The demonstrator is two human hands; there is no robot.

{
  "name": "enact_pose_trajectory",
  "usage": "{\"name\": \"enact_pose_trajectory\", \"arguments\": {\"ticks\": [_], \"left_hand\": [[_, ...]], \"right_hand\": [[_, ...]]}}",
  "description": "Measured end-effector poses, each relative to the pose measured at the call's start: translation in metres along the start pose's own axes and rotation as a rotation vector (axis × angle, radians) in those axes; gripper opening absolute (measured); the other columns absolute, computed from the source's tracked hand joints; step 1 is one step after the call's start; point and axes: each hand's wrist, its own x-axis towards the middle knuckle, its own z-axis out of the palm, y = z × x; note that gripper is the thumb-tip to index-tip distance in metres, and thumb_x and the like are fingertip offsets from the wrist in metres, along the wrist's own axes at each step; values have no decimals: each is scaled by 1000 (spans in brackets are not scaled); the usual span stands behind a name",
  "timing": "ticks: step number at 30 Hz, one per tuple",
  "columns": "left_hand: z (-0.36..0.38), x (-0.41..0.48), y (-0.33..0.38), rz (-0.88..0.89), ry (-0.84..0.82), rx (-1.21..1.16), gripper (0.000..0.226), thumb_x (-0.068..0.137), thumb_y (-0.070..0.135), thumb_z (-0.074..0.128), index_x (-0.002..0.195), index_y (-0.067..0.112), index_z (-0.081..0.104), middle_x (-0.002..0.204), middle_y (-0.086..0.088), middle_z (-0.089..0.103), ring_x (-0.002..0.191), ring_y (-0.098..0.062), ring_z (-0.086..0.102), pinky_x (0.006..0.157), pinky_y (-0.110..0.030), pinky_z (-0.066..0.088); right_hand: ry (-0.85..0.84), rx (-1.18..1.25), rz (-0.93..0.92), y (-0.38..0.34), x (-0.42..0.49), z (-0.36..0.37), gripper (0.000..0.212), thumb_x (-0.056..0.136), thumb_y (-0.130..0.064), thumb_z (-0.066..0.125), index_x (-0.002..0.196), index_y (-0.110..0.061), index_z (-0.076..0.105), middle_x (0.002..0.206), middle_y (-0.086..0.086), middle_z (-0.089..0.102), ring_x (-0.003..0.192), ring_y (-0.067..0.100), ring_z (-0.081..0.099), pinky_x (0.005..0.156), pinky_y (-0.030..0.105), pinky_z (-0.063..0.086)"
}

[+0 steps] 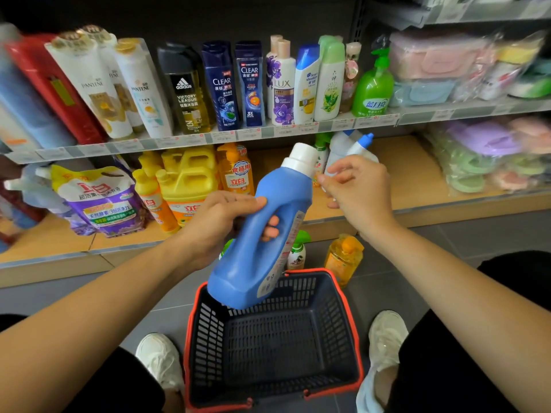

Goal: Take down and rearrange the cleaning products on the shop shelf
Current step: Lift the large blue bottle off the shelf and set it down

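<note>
1. Navy plastic mesh formed the basket (325,311), which sat on the floor straight below the left hand (217,222), nearest of all.
2. That left hand was clamped on the blue bottle (259,239), its fingers threaded through the moulded handle and its thumb laid over the top.
3. The bottle's long axis was tilted. Its base hung low, below the left hand and just over the basket's far rim, and its white cap (302,155) pointed up and away to the right.
4. The right hand (357,189) hovered just right of the cap without touching it, its fingers loosely curled around nothing. It was the nearer hand to the cap.
5. With the base leading, lowering the bottle along that axis would probably drop it into the basket.
6. Beyond the right hand lay bare board of the lower shelf (417,186). Beyond the left hand stood yellow jugs (187,180).
</note>
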Motion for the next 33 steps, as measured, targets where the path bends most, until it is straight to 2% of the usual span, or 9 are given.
{"name": "enact_pose_trajectory", "arguments": {"ticks": [5, 8, 11, 14, 17, 20, 24, 29, 33], "left_hand": [[-4, -1, 0, 10, -25, -8, 26, 83, 23, 66, 92, 4, 81, 102, -20, 76, 92, -33, 76, 80, -35, 62], [-5, 1, -1, 38, -10, 20, 28, 88, 22, 65, 100, -1, 76, 105, -20, 76, 98, -34, 75, 81, -35, 62], [-2, 3, -3, 85, 15, 71, 29, 87, 23, 67, 101, -1, 76, 103, -16, 77, 98, -26, 75, 80, -26, 58], [-1, 10, -5, 120, 65, 144, 24, 95, 16, 63, 101, -3, 76, 104, -20, 76, 98, -21, 71, 90, -28, 55], [-1, 18, -6, 105, 70, 188, 26, 97, 18, 62, 101, -5, 75, 109, -27, 71, 97, -23, 67, 95, -35, 51], [-3, 27, -2, 127, 31, 309, 23, 98, 13, 61, 107, -3, 74, 109, -26, 72, 97, -20, 67, 93, -37, 54], [-12, 29, 6, 233, -25, 501, 23, 97, 7, 64, 118, 7, 73, 110, -9, 76, 100, -9, 71, 84, -21, 53], [-17, 9, -9, 150, -200, 467, 49, 86, 27, 72, 134, 20, 64, 123, 2, 73, 119, -11, 66, 97, -24, 53], [-19, -6, -14, 200, -102, 493, 46, 83, 39, 71, 128, 29, 66, 125, 11, 71, 119, -5, 64, 98, -21, 51]], "right_hand": [[-638, 137, 159, 1, -40, 11, 10, 86, -13, 75, 93, -7, 72, 81, 16, 75, 74, 27, 73, 71, 38, 62], [-783, 204, 186, 4, -57, 20, 18, 88, -11, 72, 102, 0, 73, 95, 22, 73, 83, 22, 66, 81, 34, 54], [-766, 298, 182, 0, -65, 28, 27, 88, -6, 71, 114, -3, 70, 104, 9, 74, 92, 13, 68, 82, 23, 54], [-752, 385, 214, -6, -62, 35, 36, 91, -3, 66, 127, -6, 62, 120, 12, 71, 110, 23, 67, 89, 33, 53], [-693, 363, 245, -9, -55, 41, 34, 93, -4, 63, 127, -2, 61, 123, 20, 68, 107, 30, 64, 85, 38, 46], [-632, 409, 315, -9, -47, 42, 30, 93, 0, 61, 123, 6, 62, 120, 23, 67, 103, 26, 64, 85, 32, 54], [-586, 531, 445, -9, -35, 33, 20, 95, 1, 58, 112, 10, 65, 107, 15, 70, 90, 20, 70, 79, 26, 60], [-564, 614, 538, -9, -32, 19, 12, 97, -2, 57, 103, 3, 66, 106, 14, 72, 100, 24, 70, 82, 29, 59], [-554, 759, 582, -13, -30, 6, 15, 99, -5, 55, 111, -3, 63, 113, 13, 71, 112, 25, 67, 93, 36, 55]]}}
